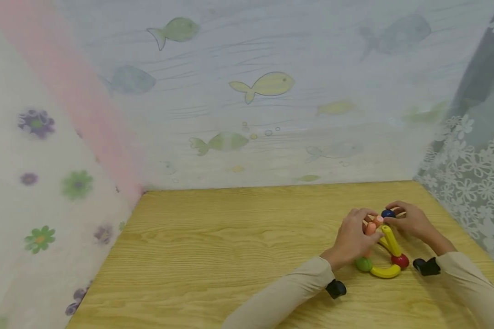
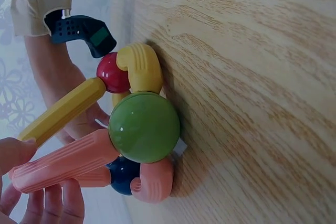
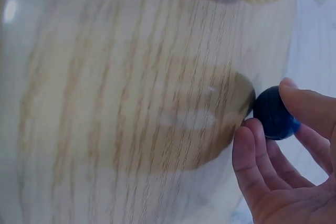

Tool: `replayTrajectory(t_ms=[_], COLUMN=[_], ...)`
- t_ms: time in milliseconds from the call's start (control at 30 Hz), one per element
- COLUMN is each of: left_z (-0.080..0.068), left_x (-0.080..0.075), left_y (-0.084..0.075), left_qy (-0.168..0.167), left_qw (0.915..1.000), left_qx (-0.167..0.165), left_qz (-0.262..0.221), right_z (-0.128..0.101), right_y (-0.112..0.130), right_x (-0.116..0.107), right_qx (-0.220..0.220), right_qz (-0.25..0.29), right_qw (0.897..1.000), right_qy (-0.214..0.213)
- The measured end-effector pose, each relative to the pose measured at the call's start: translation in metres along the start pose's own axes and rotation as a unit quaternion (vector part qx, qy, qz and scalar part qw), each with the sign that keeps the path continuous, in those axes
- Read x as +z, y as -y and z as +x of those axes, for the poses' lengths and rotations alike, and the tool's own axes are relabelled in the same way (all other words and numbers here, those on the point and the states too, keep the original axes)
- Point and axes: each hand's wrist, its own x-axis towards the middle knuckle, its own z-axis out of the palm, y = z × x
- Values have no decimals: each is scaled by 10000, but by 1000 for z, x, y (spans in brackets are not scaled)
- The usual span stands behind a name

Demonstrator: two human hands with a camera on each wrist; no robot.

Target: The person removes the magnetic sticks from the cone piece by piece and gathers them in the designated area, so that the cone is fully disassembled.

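Observation:
A toy frame of rods and balls stands on the wooden table (image 1: 230,256) at the right. It has a green ball (image 1: 364,264) (image 2: 144,127), a red ball (image 1: 400,261) (image 2: 112,73), a curved yellow piece (image 1: 384,272) (image 2: 140,66), a straight yellow rod (image 1: 390,241) (image 2: 63,111) and a pink rod (image 1: 370,228) (image 2: 63,162). My left hand (image 1: 364,226) grips the raised end of the pink rod. My right hand (image 1: 395,214) pinches the dark blue ball (image 1: 388,213) (image 3: 273,114) at the far end, thumb above and fingers (image 3: 257,156) below. A curved pink piece (image 2: 155,182) sits by the blue ball.
Thin curtains surround the table: fish print at the back (image 1: 263,87), flowers at the left (image 1: 37,123), white lace at the right (image 1: 473,169). A black wrist camera (image 1: 426,266) (image 2: 79,30) sits on the right arm. Bare wood spreads to the left of the toy.

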Motion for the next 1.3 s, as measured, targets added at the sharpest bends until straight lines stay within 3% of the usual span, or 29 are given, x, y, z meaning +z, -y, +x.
replayTrajectory(t_ms=[300,533,700,833,1067,1300], left_z=[-1,-1,-1,-2,-7,-23], left_x=[-1,-1,-4,-9,-13,-17], left_y=[-1,-1,-2,-1,1,3], left_qy=[17,37,34,-31,-97,-246], left_qw=[10000,10000,9997,9995,9977,9937], left_qx=[-57,30,247,318,667,1033], left_qz=[-15,-77,-22,3,36,-363], right_z=[-1,-18,-40,-53,-63,-66], right_y=[1,21,50,67,75,70], right_x=[-1,-13,-29,-29,-19,-11], right_qx=[-2,-390,-593,-939,-1030,-1248], right_qz=[1,-296,82,298,179,409], right_qw=[9999,9982,9982,9946,9943,9903], right_qy=[-122,-339,24,324,-207,-450])
